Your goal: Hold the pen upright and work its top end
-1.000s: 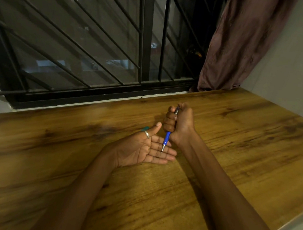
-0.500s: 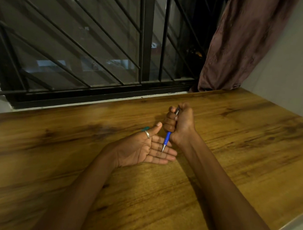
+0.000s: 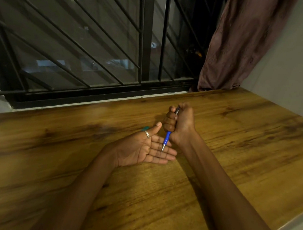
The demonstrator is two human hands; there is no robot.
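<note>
My right hand (image 3: pixel 180 124) is curled in a fist around a slim blue plastic pen with a dark upper barrel (image 3: pixel 167 138), held upright, point down. The tip sits over the fingers of my left hand (image 3: pixel 143 149), which lies palm up on the wood-grain counter (image 3: pixel 238 143), fingers straight and relaxed, holding nothing. I judge the step in hand to be pressing or clicking the pen with the thumb on top, the open palm waiting beneath the point. The next move, as I read it, calls for a steady fist so the pen does not slip, and a light touch so the tip does not jab my fingers.

I cannot tell whether the tip touches my fingers or hangs just above them. My fist hides the middle of the barrel, and the top end is dim. A small teal thing (image 3: pixel 145 128) peeks from behind my left thumb, beside the silver ring (image 3: pixel 147 133); what it is I cannot make out.
</note>
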